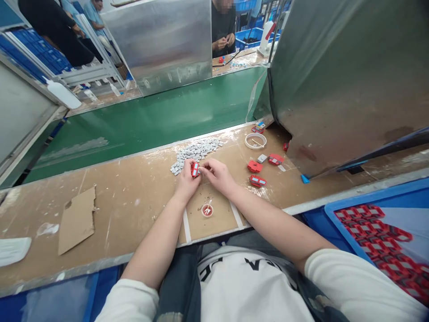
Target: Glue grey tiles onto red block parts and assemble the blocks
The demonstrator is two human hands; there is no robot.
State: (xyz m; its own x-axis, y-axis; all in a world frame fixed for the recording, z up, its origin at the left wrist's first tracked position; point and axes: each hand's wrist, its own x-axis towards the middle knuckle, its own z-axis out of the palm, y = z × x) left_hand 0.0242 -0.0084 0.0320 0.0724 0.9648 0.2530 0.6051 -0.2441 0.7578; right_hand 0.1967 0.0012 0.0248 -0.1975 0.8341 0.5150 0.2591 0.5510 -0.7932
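My left hand is closed around a small red plastic part with pale rectangular windows. Close beside it, my right hand has thumb and forefinger pinched together at the part's right edge; whatever lies between those fingertips is too small to make out. Just beyond both hands spreads a pile of small grey rectangular pieces. Below the hands, a little cup of reddish stuff has a thin stick in it. Several similar red parts lie to the right, among them one with pale windows and a plain one.
A white ring lies at the back right, near a metal panel. On the left are torn cardboard and a face mask. A blue tray holds rows of red parts. Beyond the green belt, other people work.
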